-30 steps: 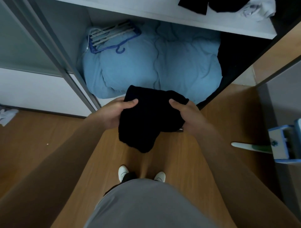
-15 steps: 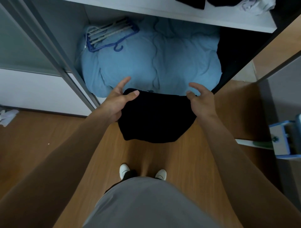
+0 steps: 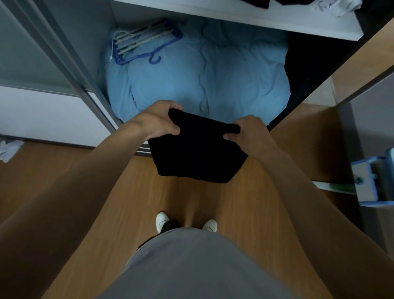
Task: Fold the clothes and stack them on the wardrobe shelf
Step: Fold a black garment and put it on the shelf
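A folded black garment [image 3: 198,155] hangs in the air in front of the open wardrobe, above the wooden floor. My left hand [image 3: 158,120] grips its upper left corner, thumb on the near side and fingers curled over the top edge. My right hand [image 3: 248,131] grips the upper right corner the same way. The white wardrobe shelf [image 3: 255,19] runs along the top of the view, with dark clothes [image 3: 258,2] and a white garment [image 3: 339,6] lying on it.
Below the shelf a light blue duvet [image 3: 198,72] fills the wardrobe's bottom, with blue and white hangers [image 3: 145,42] on it. A sliding door frame [image 3: 70,70] stands left. A blue-and-white object [image 3: 371,181] sits right, crumpled white cloth [image 3: 9,148] far left.
One second ago both hands held the garment bunched; half a second ago the fingers spread out at its corners. Now both hands grip the top edge again, a little farther from my body.
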`<action>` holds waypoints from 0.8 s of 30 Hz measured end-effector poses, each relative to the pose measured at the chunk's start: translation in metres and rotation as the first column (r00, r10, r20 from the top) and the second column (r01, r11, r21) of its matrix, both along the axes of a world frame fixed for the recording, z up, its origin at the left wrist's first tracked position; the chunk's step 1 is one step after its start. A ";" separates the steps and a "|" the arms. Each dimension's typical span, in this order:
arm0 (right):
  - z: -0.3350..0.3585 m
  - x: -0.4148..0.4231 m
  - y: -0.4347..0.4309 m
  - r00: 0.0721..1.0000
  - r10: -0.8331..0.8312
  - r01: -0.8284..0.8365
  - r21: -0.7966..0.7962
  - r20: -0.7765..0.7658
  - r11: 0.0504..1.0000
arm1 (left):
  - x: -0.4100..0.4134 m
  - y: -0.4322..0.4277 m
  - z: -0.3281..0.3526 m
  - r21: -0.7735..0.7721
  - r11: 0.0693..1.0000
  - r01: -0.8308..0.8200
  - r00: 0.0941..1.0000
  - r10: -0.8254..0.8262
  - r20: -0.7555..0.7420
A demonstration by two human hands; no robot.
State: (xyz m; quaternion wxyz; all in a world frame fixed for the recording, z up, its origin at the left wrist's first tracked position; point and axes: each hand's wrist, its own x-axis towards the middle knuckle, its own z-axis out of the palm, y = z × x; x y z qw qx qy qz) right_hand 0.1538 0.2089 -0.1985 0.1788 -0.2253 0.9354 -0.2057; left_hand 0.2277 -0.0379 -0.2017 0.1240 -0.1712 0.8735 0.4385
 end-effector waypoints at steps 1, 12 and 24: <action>0.001 -0.001 0.000 1.000 -0.011 0.011 -0.019 0.004 1.000 | -0.001 -0.002 -0.001 -0.091 0.995 0.037 0.999 -0.036 0.011; 0.019 0.001 -0.001 0.990 -0.062 0.105 -0.380 0.123 0.919 | 0.002 -0.022 -0.027 -0.255 0.952 -0.169 0.957 0.097 -0.272; 0.035 -0.014 0.012 0.663 -0.013 0.692 -0.605 0.749 0.395 | 0.008 -0.005 -0.014 0.856 0.439 -0.275 0.904 0.422 0.074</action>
